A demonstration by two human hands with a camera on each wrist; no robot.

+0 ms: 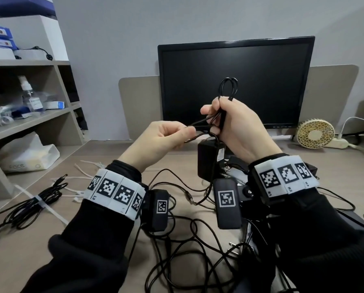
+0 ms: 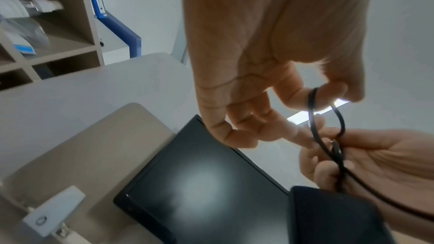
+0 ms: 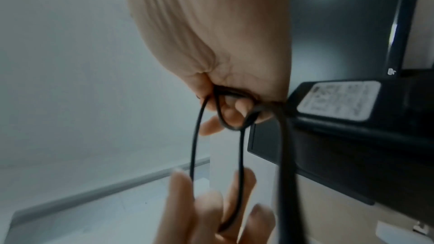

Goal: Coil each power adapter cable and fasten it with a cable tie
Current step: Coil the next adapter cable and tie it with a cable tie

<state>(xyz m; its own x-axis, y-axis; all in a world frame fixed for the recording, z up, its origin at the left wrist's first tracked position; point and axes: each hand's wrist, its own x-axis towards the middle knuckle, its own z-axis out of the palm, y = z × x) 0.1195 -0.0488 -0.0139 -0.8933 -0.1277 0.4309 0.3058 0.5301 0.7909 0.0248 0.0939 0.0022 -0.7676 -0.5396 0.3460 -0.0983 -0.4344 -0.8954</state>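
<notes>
My right hand [image 1: 229, 125] grips a bundle of thin black cable [image 1: 227, 87], its loops sticking up above the fist in front of the monitor. The black adapter brick [image 1: 209, 159] hangs just below that fist; its white label [image 3: 338, 99] shows in the right wrist view. My left hand [image 1: 168, 134] pinches a loop of the same cable [image 2: 328, 118] between thumb and forefinger, close to the right hand's fingers. White cable ties [image 1: 88, 166] lie on the desk to the left. A coiled cable fastened with a tie [image 1: 37, 201] lies at the near left.
A black monitor [image 1: 236, 81] stands behind the hands. More loose black cables and adapters [image 1: 187, 240] tangle on the desk below my wrists. A small fan [image 1: 315, 133] and a white power strip sit at the right. A shelf unit [image 1: 29, 115] stands on the left.
</notes>
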